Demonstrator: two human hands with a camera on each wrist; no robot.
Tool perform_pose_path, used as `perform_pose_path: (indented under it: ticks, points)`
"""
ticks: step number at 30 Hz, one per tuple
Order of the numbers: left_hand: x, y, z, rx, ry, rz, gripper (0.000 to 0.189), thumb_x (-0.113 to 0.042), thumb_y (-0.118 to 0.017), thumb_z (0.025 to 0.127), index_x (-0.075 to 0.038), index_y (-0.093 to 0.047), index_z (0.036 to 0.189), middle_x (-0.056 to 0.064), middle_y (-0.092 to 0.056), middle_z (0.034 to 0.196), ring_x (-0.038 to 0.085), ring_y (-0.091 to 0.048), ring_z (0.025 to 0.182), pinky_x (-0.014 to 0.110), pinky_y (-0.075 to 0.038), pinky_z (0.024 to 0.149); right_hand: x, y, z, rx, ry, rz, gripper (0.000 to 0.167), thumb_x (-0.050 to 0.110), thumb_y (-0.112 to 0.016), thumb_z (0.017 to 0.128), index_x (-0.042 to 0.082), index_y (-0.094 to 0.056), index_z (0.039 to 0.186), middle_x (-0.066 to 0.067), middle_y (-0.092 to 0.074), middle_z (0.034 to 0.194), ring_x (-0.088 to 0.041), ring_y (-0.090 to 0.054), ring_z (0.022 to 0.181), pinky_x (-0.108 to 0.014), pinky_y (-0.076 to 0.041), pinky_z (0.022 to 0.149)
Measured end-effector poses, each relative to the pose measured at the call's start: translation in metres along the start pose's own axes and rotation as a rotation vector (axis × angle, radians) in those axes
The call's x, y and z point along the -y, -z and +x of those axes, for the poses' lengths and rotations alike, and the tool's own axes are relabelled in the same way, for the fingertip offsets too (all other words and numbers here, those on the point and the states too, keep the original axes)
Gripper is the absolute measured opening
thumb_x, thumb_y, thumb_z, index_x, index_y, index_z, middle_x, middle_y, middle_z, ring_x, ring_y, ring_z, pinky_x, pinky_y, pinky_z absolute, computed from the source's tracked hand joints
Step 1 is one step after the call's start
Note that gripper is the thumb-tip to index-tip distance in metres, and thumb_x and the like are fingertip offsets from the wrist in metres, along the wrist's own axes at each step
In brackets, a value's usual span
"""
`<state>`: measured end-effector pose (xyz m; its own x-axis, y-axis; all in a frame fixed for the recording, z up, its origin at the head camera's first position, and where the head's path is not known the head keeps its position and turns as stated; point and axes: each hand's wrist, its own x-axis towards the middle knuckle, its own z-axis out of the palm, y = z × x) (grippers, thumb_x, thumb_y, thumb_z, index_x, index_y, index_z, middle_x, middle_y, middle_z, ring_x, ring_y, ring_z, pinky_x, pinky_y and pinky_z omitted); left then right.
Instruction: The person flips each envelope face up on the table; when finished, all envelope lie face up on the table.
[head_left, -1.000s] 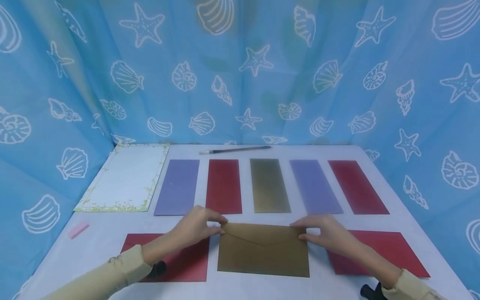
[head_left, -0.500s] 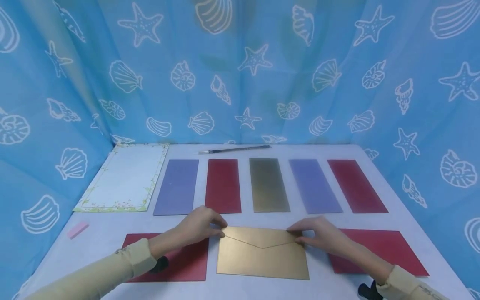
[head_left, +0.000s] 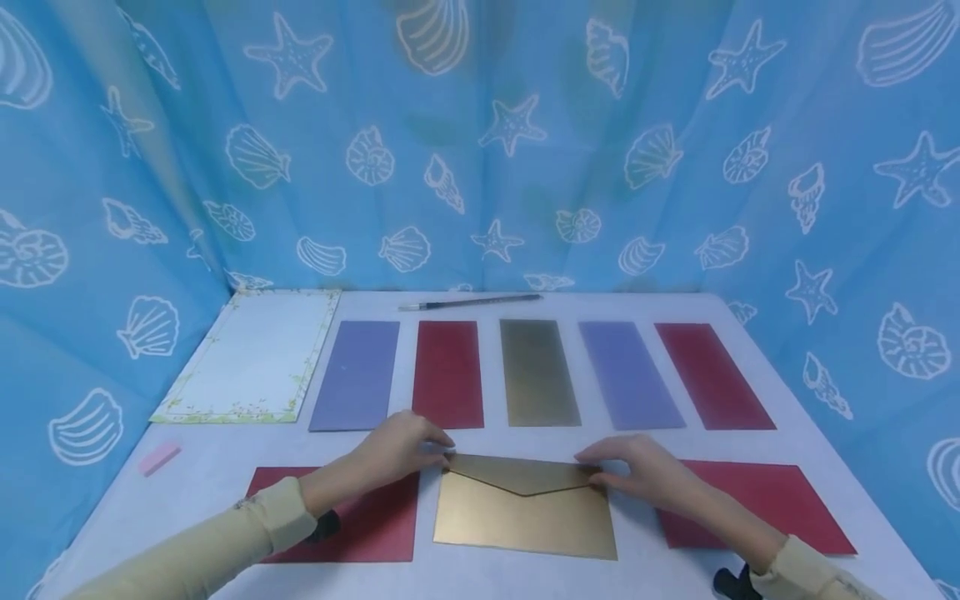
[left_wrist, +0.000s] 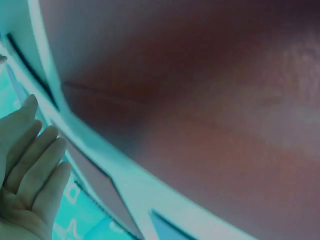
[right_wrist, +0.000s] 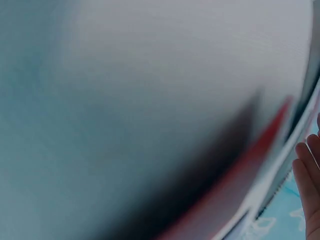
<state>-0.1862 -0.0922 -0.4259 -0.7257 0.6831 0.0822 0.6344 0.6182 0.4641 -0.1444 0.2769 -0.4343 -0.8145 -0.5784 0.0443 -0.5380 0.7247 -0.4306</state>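
A gold envelope [head_left: 525, 521] lies at the near middle of the table in the head view, its pointed flap [head_left: 521, 477] toward me. My left hand [head_left: 397, 450] pinches the envelope's upper left corner between thumb and fingers. At the upper right corner, my right hand [head_left: 637, 468] pinches it the same way. The flap looks darker than the body below it, with a shadow line along its edge. In the left wrist view the left hand [left_wrist: 37, 175] shows at the left edge; the right hand [right_wrist: 309, 175] is cut off in the right wrist view.
Red envelopes lie left [head_left: 382, 529] and right [head_left: 757, 504], partly under my forearms. Behind is a row of purple [head_left: 356, 375], red [head_left: 448, 375] and gold [head_left: 540, 375] envelopes, among others. Bordered paper [head_left: 247, 358], a pink eraser [head_left: 159, 458] and a brush-like pen [head_left: 472, 302] lie around them.
The gold envelope, evenly dark at first, turned bright all over; now its flap is dark again while the body stays bright. Both hands keep their pinch, the right shifted slightly left.
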Motion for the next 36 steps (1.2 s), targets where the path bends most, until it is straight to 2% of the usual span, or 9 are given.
perform_pose_path:
  ticks: [3, 7, 10, 13, 15, 22, 25, 28, 36]
  points:
    - [0.0, 0.006, -0.005, 0.001, -0.017, -0.026, 0.026, -0.019, -0.077, 0.083, -0.01, -0.075, 0.108, -0.001, -0.072, 0.103, 0.014, -0.067, 0.1, 0.028, -0.054, 0.082, 0.005, 0.006, -0.006, -0.017, 0.006, -0.003, 0.036, 0.016, -0.078, 0.081, 0.016, -0.071, 0.116, 0.006, -0.069, 0.111, -0.014, -0.066, 0.103, -0.032, -0.055, 0.083]
    - [-0.004, 0.01, -0.021, 0.028, -0.08, -0.059, 0.036, -0.022, -0.074, 0.086, -0.01, -0.07, 0.119, 0.002, -0.068, 0.116, 0.018, -0.062, 0.11, 0.032, -0.053, 0.087, 0.018, 0.016, -0.019, -0.013, 0.012, 0.03, 0.038, 0.019, -0.076, 0.083, 0.015, -0.069, 0.12, 0.004, -0.069, 0.113, -0.016, -0.066, 0.103, -0.035, -0.055, 0.082]
    - [-0.014, 0.006, -0.037, 0.066, -0.119, -0.065, 0.039, -0.023, -0.073, 0.087, -0.01, -0.067, 0.123, 0.001, -0.067, 0.119, 0.017, -0.061, 0.113, 0.036, -0.05, 0.093, 0.027, 0.019, -0.03, 0.049, -0.005, 0.079, 0.04, 0.025, -0.074, 0.086, 0.016, -0.067, 0.124, 0.003, -0.069, 0.115, -0.016, -0.065, 0.105, -0.034, -0.055, 0.082]
    - [-0.026, -0.002, -0.05, 0.112, -0.15, -0.073, 0.039, -0.023, -0.073, 0.087, -0.009, -0.067, 0.123, -0.001, -0.067, 0.118, 0.011, -0.061, 0.11, 0.036, -0.045, 0.098, 0.034, 0.016, -0.038, 0.136, -0.026, 0.127, 0.043, 0.035, -0.071, 0.088, 0.016, -0.066, 0.126, 0.003, -0.068, 0.117, -0.014, -0.064, 0.108, -0.031, -0.055, 0.082]
    - [-0.031, -0.007, -0.056, 0.142, -0.153, -0.073, 0.039, -0.022, -0.073, 0.087, -0.008, -0.066, 0.123, -0.003, -0.066, 0.12, 0.008, -0.061, 0.108, 0.032, -0.047, 0.096, 0.036, 0.013, -0.04, 0.174, -0.018, 0.14, 0.044, 0.039, -0.068, 0.089, 0.015, -0.066, 0.126, 0.003, -0.067, 0.119, -0.013, -0.063, 0.109, -0.03, -0.054, 0.083]
    - [-0.035, -0.014, -0.059, 0.19, -0.129, -0.074, 0.041, -0.02, -0.073, 0.087, -0.011, -0.065, 0.126, -0.004, -0.065, 0.121, 0.003, -0.06, 0.105, 0.023, -0.051, 0.087, 0.034, 0.004, -0.041, 0.193, 0.002, 0.127, 0.047, 0.04, -0.067, 0.089, 0.01, -0.066, 0.125, 0.001, -0.066, 0.12, -0.015, -0.062, 0.111, -0.031, -0.055, 0.083]
    - [-0.034, -0.015, -0.06, 0.207, -0.129, -0.11, 0.04, -0.018, -0.073, 0.087, -0.01, -0.065, 0.126, -0.005, -0.066, 0.119, -0.003, -0.059, 0.087, 0.015, -0.05, 0.076, 0.032, 0.002, -0.041, 0.193, 0.002, 0.13, 0.046, 0.039, -0.067, 0.089, 0.01, -0.066, 0.125, 0.001, -0.067, 0.12, -0.015, -0.063, 0.11, -0.03, -0.055, 0.082]
    - [-0.033, -0.016, -0.062, 0.213, -0.132, -0.131, 0.04, -0.017, -0.073, 0.087, -0.01, -0.065, 0.126, -0.006, -0.067, 0.116, -0.002, -0.052, 0.073, 0.011, -0.044, 0.065, 0.031, 0.001, -0.041, 0.191, -0.004, 0.134, 0.046, 0.039, -0.068, 0.089, 0.01, -0.067, 0.124, 0.001, -0.067, 0.119, -0.015, -0.063, 0.11, -0.03, -0.055, 0.082]
    - [-0.037, -0.019, -0.068, 0.188, -0.183, -0.138, 0.038, -0.017, -0.073, 0.086, -0.009, -0.067, 0.123, -0.006, -0.068, 0.113, -0.003, -0.052, 0.073, 0.008, -0.043, 0.064, 0.028, 0.0, -0.043, 0.179, -0.02, 0.15, 0.046, 0.04, -0.069, 0.088, 0.011, -0.067, 0.123, 0.003, -0.067, 0.118, -0.013, -0.063, 0.108, -0.029, -0.054, 0.083]
